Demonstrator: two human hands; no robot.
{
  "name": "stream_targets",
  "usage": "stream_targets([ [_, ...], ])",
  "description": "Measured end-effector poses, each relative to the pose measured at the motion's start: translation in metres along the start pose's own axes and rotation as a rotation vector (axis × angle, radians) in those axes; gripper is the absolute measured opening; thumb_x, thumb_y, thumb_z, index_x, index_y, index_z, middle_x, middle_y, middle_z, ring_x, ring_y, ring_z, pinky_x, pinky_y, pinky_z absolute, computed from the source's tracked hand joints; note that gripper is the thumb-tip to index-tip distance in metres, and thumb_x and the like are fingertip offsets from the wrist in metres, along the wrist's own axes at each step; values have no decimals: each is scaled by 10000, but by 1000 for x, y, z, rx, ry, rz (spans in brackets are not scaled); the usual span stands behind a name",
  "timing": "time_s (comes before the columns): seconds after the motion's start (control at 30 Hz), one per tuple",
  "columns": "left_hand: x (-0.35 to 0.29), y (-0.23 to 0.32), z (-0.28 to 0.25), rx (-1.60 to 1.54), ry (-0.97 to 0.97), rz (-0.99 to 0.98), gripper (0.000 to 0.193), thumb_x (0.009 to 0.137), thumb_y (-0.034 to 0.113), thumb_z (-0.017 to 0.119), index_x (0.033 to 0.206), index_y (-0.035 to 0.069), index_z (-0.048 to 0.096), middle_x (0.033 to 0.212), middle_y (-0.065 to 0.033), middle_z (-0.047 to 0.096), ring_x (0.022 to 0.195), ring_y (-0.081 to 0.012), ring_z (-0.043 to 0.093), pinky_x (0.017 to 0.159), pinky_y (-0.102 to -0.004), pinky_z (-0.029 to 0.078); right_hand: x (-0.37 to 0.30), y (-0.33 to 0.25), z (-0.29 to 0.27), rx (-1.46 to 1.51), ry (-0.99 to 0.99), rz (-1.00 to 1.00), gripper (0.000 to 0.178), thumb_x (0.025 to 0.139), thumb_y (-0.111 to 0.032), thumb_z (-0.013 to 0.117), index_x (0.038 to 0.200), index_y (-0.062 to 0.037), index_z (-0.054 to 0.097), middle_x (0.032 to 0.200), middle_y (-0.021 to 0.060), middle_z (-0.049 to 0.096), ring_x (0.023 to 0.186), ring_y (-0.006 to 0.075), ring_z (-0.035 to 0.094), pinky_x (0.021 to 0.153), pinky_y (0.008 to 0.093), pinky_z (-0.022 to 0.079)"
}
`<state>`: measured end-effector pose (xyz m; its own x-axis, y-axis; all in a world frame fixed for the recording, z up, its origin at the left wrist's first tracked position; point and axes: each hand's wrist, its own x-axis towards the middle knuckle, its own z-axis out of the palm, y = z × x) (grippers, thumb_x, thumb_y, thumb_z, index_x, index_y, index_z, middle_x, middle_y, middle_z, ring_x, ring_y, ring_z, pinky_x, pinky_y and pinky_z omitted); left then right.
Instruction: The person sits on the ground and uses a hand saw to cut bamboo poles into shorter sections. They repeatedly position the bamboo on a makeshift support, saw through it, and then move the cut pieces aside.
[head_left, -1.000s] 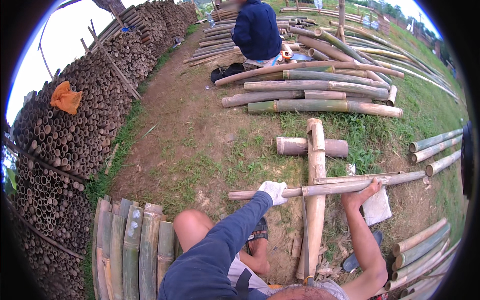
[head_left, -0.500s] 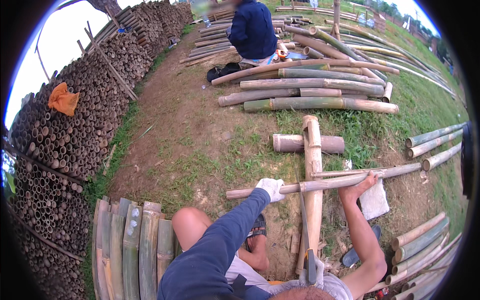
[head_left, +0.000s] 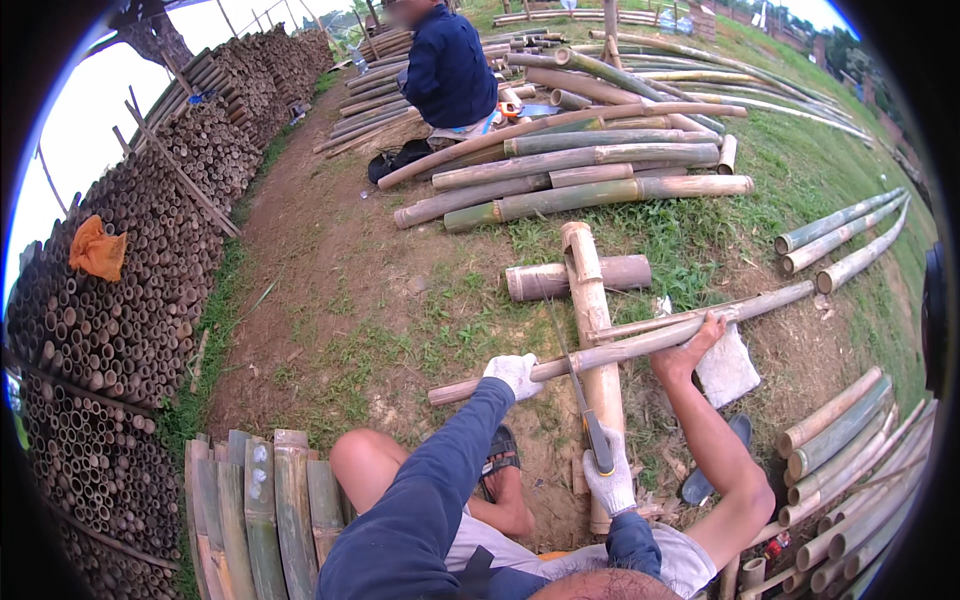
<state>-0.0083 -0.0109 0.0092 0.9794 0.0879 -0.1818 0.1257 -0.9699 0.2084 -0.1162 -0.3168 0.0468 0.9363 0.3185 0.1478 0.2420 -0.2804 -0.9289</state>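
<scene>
My left hand [head_left: 515, 374], in a white glove, is closed around a thin bamboo pole [head_left: 640, 345] left of the wooden support. The pole lies slanted across an upright-laid bamboo support [head_left: 597, 385]. My right hand [head_left: 611, 484], also white-gloved, grips the dark handle of a hand saw [head_left: 580, 390]. Its long blade runs up from my hand and crosses the pole just left of the support; how deep it cuts cannot be made out. My bare right foot [head_left: 690, 350] presses on the pole right of the support. A thinner split bamboo piece [head_left: 660, 318] lies along the pole.
A short bamboo log [head_left: 535, 281] lies crosswise under the support's far end. Beside my foot are a flat stone slab [head_left: 727, 368] and a sandal [head_left: 716, 460]. Bamboo poles [head_left: 600, 200] lie ahead, near a seated person [head_left: 450, 70]. Cut bamboo [head_left: 100, 330] is stacked at left.
My right hand and the saw have moved forward, away from my body, along the blade's line. The view has shifted slightly; my left hand and foot stay on the pole.
</scene>
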Motion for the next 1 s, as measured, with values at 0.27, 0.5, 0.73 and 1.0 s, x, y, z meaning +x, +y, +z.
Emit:
stream_targets([
  [0.27, 3, -2, 3, 28, -3, 9, 455, 904, 566, 669, 1101, 162, 742, 987, -173, 809, 932, -376, 794, 848, -496, 614, -132, 62, -60, -24, -168, 119, 530, 945, 12, 664, 1462, -32, 553, 1287, 166, 666, 1140, 248, 674, 1016, 382, 520],
  [0.5, 2, 1, 1, 19, 4, -7, 466, 897, 554, 685, 1129, 152, 733, 992, -172, 807, 927, -370, 793, 847, -494, 616, -62, 19, -22, -45, -20, 66, 551, 901, 5, 745, 1418, -19, 558, 1361, 201, 666, 1274, 334, 680, 1111, 399, 516],
  [0.73, -1, 7, -10, 18, -29, -48, 448, 911, 523, 690, 1190, 178, 747, 1058, -173, 811, 998, -371, 790, 903, -491, 606, -24, 1, -9, 4, -12, 22, 484, 976, -32, 718, 1431, -13, 555, 1388, 197, 657, 1323, 316, 653, 1140, 385, 491],
  [1.0, 14, -7, 13, 61, -78, -40, 545, 883, 574, 759, 1258, 179, 728, 1115, -170, 805, 1048, -368, 783, 935, -497, 605, -152, -76, -84, -123, -83, 239, 535, 944, 42, 694, 1454, -8, 542, 1312, 164, 647, 1188, 283, 676, 1064, 379, 516],
])
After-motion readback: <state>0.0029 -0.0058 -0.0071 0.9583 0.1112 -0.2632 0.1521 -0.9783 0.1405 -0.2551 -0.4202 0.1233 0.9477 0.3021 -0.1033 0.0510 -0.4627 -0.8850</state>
